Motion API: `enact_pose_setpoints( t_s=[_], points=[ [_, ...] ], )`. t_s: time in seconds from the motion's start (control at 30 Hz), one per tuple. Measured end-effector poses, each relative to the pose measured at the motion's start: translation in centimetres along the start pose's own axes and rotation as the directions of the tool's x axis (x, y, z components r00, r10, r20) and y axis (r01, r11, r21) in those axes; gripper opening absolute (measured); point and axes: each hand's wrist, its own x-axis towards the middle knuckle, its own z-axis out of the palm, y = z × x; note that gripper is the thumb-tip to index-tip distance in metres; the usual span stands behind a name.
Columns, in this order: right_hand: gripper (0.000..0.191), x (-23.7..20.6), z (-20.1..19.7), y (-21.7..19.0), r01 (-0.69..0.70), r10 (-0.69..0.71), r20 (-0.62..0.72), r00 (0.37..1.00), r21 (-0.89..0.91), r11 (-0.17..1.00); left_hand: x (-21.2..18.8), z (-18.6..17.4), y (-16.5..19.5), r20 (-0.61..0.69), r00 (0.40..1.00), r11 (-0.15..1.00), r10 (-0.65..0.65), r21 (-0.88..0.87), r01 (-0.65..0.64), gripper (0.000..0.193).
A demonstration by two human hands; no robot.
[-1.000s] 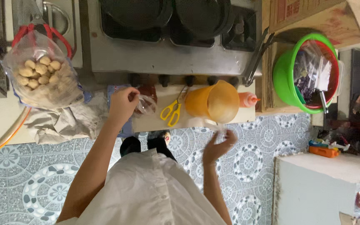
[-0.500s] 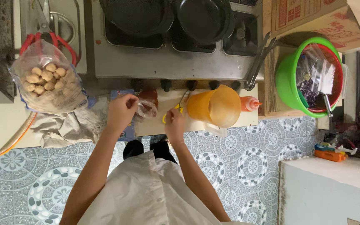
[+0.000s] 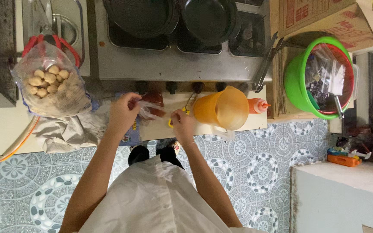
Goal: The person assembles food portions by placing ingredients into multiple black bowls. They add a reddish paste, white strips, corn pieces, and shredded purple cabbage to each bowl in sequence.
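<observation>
Right now the left hand [image 3: 124, 113] and right hand [image 3: 182, 123] both pinch a thin, floppy clear bag [image 3: 152, 110] at its ends, at 9 o'clock from the orange jug [image 3: 221, 108].

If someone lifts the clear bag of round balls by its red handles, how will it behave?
The clear bag would probably sag and bulge, since its thin film looks crumpled. It seems fairly heavy for its size, being packed with pale balls. They may shift or roll inside.
</observation>
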Motion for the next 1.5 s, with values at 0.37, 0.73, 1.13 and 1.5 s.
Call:
enact_pose_setpoints(
  t_s=[0.37, 0.73, 1.13, 1.5],
  points=[
    [0.016, 0.0, -1.5, -2.6, -0.027, 0.016, 0.04, 0.999, 0.275, 0.961, -0.2, -1.9, 3.2, 0.008, 0.973, 0.943, 0.23, 0.243, -0.225, 0.012],
    [0.012, -0.2, -0.1, -2.8, -0.088, 0.064, 0.068, 0.996, 0.434, 0.897, -3.1, 0.8, 4.7, -0.174, 0.913, 0.922, -0.37, 0.054, 0.384, 0.048],
    [0.017, -0.6, 0.1, -4.1, -0.085, 0.082, 0.023, 0.996, 0.299, 0.95, -3.3, 2.2, 2.9, -0.227, 0.964, 0.99, -0.14, -0.031, 0.136, 0.027],
    [0.036, -9.4, -7.0, 4.0, 0.071, -0.172, -0.724, 0.669, -0.168, 0.983, -3.4, 1.8, 2.9, -0.162, 0.95, 0.956, -0.266, -0.173, 0.238, 0.027]
  ],
)
